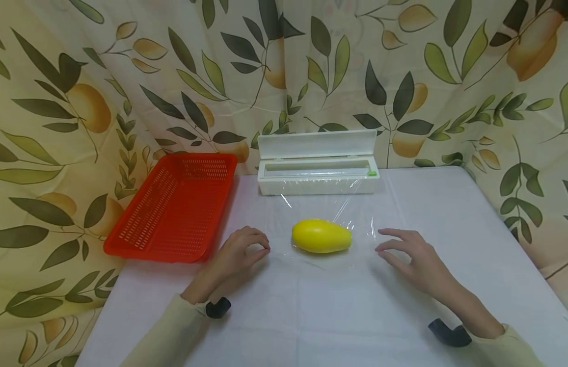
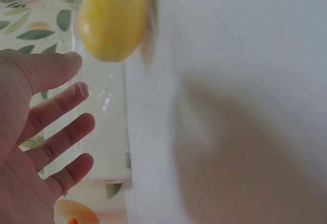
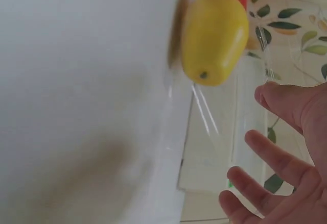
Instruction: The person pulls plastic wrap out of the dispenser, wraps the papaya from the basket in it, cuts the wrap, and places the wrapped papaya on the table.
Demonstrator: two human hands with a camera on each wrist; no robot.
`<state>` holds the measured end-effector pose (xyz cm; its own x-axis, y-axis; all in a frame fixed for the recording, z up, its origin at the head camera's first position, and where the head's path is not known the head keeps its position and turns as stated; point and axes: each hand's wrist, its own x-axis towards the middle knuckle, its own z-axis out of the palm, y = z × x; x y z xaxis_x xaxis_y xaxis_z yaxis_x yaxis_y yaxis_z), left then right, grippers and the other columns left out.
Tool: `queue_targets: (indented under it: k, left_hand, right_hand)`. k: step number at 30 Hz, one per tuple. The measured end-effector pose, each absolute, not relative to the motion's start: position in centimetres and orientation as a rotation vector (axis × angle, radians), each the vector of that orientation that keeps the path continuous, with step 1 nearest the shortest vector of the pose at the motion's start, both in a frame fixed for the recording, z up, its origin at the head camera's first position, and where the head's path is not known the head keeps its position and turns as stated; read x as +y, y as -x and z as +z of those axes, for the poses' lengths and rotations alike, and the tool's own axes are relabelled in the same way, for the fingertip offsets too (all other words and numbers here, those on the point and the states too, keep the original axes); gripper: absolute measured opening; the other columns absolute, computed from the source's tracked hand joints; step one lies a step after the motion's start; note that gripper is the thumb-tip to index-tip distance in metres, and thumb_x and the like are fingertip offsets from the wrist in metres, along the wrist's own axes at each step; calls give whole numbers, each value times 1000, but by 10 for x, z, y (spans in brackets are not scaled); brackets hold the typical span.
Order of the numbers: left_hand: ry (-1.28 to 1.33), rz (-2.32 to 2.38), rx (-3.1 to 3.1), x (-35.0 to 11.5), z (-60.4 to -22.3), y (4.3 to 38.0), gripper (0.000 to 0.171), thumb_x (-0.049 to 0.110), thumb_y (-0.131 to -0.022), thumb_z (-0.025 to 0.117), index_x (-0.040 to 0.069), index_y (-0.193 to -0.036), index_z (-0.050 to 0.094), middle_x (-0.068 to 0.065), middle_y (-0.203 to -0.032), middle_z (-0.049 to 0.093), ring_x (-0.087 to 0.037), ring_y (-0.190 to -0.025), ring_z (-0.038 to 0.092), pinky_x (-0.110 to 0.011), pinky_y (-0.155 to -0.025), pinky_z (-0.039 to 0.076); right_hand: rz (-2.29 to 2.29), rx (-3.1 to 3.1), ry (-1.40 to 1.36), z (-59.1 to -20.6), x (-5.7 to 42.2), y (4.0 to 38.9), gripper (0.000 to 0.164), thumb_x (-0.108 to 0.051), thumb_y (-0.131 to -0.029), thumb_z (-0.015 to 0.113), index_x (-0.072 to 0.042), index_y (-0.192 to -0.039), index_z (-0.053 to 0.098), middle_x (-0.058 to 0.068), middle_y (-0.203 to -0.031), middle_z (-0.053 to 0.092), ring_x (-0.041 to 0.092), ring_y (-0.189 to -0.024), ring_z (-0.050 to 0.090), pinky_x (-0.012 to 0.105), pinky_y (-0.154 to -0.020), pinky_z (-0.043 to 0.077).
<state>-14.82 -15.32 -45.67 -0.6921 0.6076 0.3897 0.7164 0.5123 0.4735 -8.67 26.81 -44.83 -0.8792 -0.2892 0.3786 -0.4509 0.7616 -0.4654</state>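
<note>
A smooth yellow oblong fruit (image 1: pixel 321 236), one end narrower with a small dark spot, lies on a sheet of clear cling film (image 1: pixel 343 209) on the table. The film stretches forward from a white cling film dispenser (image 1: pixel 318 186) whose lid stands up. My left hand (image 1: pixel 244 252) is left of the fruit, thumb and index fingertips near each other at the film's edge; a shiny bit of film shows at the index fingertip (image 2: pixel 82 89). On the fruit's right, my right hand (image 1: pixel 414 260) has its fingers spread and extended, fingertips near the film's other edge.
A red perforated plastic basket (image 1: pixel 166 258) stands left of the dispenser, close to my left forearm. A green slider (image 1: pixel 372 173) sits at the dispenser's right end. A white cloth (image 1: pixel 357 326) covers the table, and a leaf-patterned curtain (image 1: pixel 329 30) hangs behind.
</note>
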Motion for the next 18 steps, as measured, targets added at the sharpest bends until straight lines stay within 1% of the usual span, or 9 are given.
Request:
queue_targets:
  k: [6,11,15,18]
  left_hand:
    - [1092,-976,-2596,-141,-442,166,7,6,-88,81,9,-95,78,0,-98,74,-18,-97,64,-34,-85,54]
    - [1098,-969,-2553,-129,-433,183,6,8,-90,80,9,-95,78,-1,-97,75,-19,-98,65,-36,-87,54]
    - [1066,-991,-2520,-119,-430,192,6,7,-89,81,10,-94,78,-3,-99,72,-21,-97,65,-37,-87,55]
    - [1044,-1045,-2504,-110,-431,199,6,6,-88,81,8,-93,78,-6,-100,68,-28,-94,65,-43,-83,57]
  right_hand:
    - [835,-2662,-568,-438,265,109,23,3,-83,81,-12,-100,79,17,-128,67,41,-117,56,66,-90,47]
    - [848,-2657,-553,-437,260,129,19,0,-86,80,-11,-101,78,17,-124,69,38,-111,56,61,-88,47]
    - [870,-2661,-529,-437,255,144,15,-1,-87,79,-8,-101,78,16,-116,70,36,-107,55,57,-87,44]
    - [897,-2684,-496,-439,251,154,14,-3,-88,78,-7,-102,79,13,-106,68,33,-102,52,50,-84,41]
